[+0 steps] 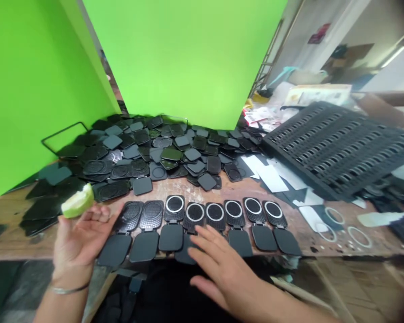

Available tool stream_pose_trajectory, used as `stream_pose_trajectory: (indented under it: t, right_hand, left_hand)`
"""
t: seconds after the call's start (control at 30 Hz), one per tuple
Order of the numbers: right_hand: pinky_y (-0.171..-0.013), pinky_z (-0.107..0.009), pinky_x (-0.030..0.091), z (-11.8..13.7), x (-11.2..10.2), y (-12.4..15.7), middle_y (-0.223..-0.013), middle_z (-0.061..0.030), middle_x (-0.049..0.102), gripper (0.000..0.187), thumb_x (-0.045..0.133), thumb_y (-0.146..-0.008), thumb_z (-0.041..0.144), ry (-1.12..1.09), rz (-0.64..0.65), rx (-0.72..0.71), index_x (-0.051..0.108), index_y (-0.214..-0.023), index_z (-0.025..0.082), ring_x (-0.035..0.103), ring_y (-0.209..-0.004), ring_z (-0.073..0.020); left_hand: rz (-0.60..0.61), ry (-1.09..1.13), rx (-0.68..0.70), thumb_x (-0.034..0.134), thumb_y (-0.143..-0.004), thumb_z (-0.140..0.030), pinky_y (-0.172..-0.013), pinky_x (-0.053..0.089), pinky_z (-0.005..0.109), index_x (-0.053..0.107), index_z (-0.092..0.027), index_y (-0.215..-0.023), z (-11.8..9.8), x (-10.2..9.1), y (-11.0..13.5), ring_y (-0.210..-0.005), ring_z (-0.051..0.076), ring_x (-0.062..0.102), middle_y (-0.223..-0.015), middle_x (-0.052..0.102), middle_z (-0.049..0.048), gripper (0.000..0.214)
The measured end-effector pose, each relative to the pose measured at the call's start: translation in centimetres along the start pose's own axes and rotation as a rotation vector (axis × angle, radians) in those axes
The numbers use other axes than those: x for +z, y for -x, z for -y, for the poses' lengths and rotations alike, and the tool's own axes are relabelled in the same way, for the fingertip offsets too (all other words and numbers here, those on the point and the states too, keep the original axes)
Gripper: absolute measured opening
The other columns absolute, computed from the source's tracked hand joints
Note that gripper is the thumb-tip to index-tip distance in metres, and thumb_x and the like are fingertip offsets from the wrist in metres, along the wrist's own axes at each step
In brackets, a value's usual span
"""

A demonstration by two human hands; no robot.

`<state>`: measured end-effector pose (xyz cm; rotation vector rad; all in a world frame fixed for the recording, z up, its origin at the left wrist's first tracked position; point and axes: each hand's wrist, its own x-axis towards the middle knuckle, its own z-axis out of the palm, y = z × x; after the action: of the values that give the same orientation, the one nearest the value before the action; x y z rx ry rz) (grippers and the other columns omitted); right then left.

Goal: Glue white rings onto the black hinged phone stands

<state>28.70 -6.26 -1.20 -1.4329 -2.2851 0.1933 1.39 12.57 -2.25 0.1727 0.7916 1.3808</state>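
My left hand [84, 237] is palm up at the left, with a bitten piece of pale green fruit [77, 202] held between the thumb and fingers. Along the table's front edge lies a row of black hinged two-part plates [170, 237], opened flat. White rings [233, 207] sit on the upper halves of most of them; the two leftmost plates [151, 213] show only a faint ring outline. Over the middle of this row hovers my right hand [218, 264], fingers stretched out and apart, holding nothing. It hides parts of some lower halves; whether it touches them I cannot tell.
Behind the row, a large heap of similar black plates [171, 154] spreads across the wooden table [202, 190]. Bright green panels [188, 58] stand behind it. At the right are a slotted dark tray [340, 143], white strips [272, 178] and loose white rings [359, 237].
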Motion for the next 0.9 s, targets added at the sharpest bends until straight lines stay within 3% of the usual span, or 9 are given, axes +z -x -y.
stream_pose_trajectory:
  t: [0.1, 0.17, 0.3, 0.43, 0.6, 0.77, 0.9]
  right_hand:
    - [-0.113, -0.054, 0.038, -2.3, 0.4, 3.9, -0.145, -0.0116, 0.052, 0.044, 0.056, -0.093, 0.027, 0.116, -0.031, 0.084, 0.056, -0.136, 0.017, 0.036, -0.142, -0.0286]
    - [-0.11, -0.057, 0.041, -3.7, 1.0, 5.6, -0.148, -0.0117, 0.048, 0.052, 0.059, -0.091, 0.026, 0.19, -0.024, 0.114, 0.05, -0.141, 0.019, 0.036, -0.142, -0.0306]
    - [-0.108, -0.055, 0.045, -5.8, 1.8, 7.2, -0.148, -0.0111, 0.048, 0.053, 0.056, -0.092, 0.025, 0.246, -0.024, 0.124, 0.048, -0.144, 0.021, 0.04, -0.14, -0.0299]
    - [-0.107, -0.051, 0.047, -7.0, 1.7, 7.8, -0.145, -0.0078, 0.051, 0.056, 0.044, -0.091, 0.01, 0.21, -0.08, 0.105, 0.047, -0.145, 0.024, 0.044, -0.138, -0.0264]
    - [-0.104, -0.052, 0.051, -5.3, 1.9, 6.0, -0.144, -0.0102, 0.053, 0.056, 0.05, -0.091, 0.018, 0.14, -0.171, 0.048, 0.045, -0.146, 0.023, 0.044, -0.137, -0.0295]
    - [-0.1, -0.054, 0.052, -1.9, 4.5, 2.2, -0.141, -0.0183, 0.054, 0.055, 0.059, -0.089, 0.031, 0.15, -0.176, -0.063, 0.052, -0.139, 0.009, 0.048, -0.133, -0.0348]
    - [-0.102, -0.056, 0.048, -1.3, 6.5, 0.5, -0.138, -0.0163, 0.058, 0.048, 0.058, -0.091, 0.036, 0.162, -0.191, -0.023, 0.058, -0.132, 0.012, 0.052, -0.13, -0.0349]
  left_hand:
    - [0.004, 0.006, -0.008, 0.004, -0.098, -0.061, -0.088, 0.06, 0.043, 0.062, -0.02, -0.089, 0.1, 0.0, 0.1, -0.068, 0.015, 0.065, -0.07, 0.068, -0.0008, 0.071]
    - [0.023, 0.016, 0.033, 0.016, -0.098, -0.062, -0.095, 0.057, 0.045, 0.062, -0.019, -0.089, 0.3, -0.3, -0.1, -0.069, 0.015, 0.065, -0.073, 0.069, -0.0002, 0.064]
    - [0.036, 0.033, 0.092, 0.045, -0.092, -0.064, -0.106, 0.049, 0.048, 0.064, -0.016, -0.09, 0.4, -0.7, -0.2, -0.07, 0.014, 0.066, -0.074, 0.07, 0.0016, 0.051]
    - [0.04, 0.035, 0.14, 0.057, -0.086, -0.063, -0.105, 0.048, 0.045, 0.066, -0.015, -0.089, -0.3, -0.4, 0.9, -0.067, 0.014, 0.067, -0.069, 0.069, 0.0004, 0.049]
    - [0.056, 0.009, 0.175, 0.066, -0.081, -0.061, -0.101, 0.052, 0.047, 0.066, -0.014, -0.082, -1.3, -0.4, 3.9, -0.065, 0.015, 0.066, -0.067, 0.068, 0.0013, 0.046]
    - [0.107, -0.084, 0.168, 0.095, -0.043, -0.048, -0.099, 0.053, 0.051, 0.066, -0.014, -0.074, -0.9, -1.4, 7.2, -0.065, 0.016, 0.064, -0.068, 0.066, 0.0004, 0.054]
    - [0.085, -0.119, 0.139, 0.097, -0.035, -0.046, -0.099, 0.053, 0.054, 0.066, -0.013, -0.066, -0.2, -1.7, 9.4, -0.061, 0.015, 0.061, -0.065, 0.062, 0.0003, 0.056]
